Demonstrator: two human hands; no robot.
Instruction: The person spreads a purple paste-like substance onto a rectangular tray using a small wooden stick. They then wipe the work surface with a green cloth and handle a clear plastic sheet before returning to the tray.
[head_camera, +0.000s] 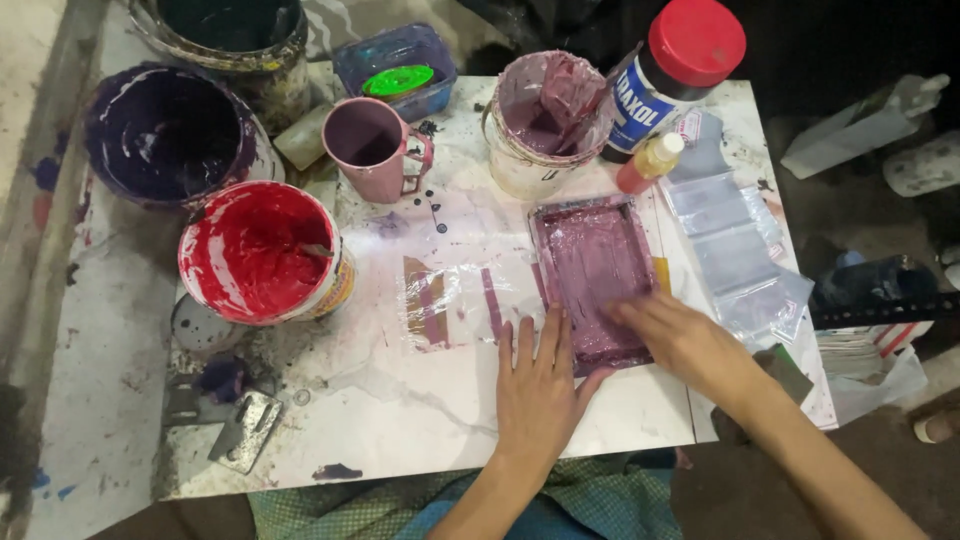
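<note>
Head view looks down on a paint-stained white table (420, 420) where both hands lie flat, fingers spread, gripping nothing. The left hand (538, 385) presses its fingertips on the near left corner of a purple-smeared plastic-wrapped sheet (592, 265); the right hand (672, 335) rests on that sheet's near right corner, so the two hands sit just beside each other on its near edge. Left of the left hand lies a clear plastic film (455, 305) with brown and purple strips under it. Farther left stands a red paint bucket (258, 250), and beyond that a dark purple bucket (170, 132). Beyond the hands stand a pink mug (370, 145), a white tub of mauve paint (545, 120) and a red-lidded jar (675, 75), with a small orange bottle (648, 162) leaning beside it. Right of the right hand lie folded clear plastic bags (730, 250). A metal scraper (245, 428) lies well to the left, near the table's near edge.
</note>
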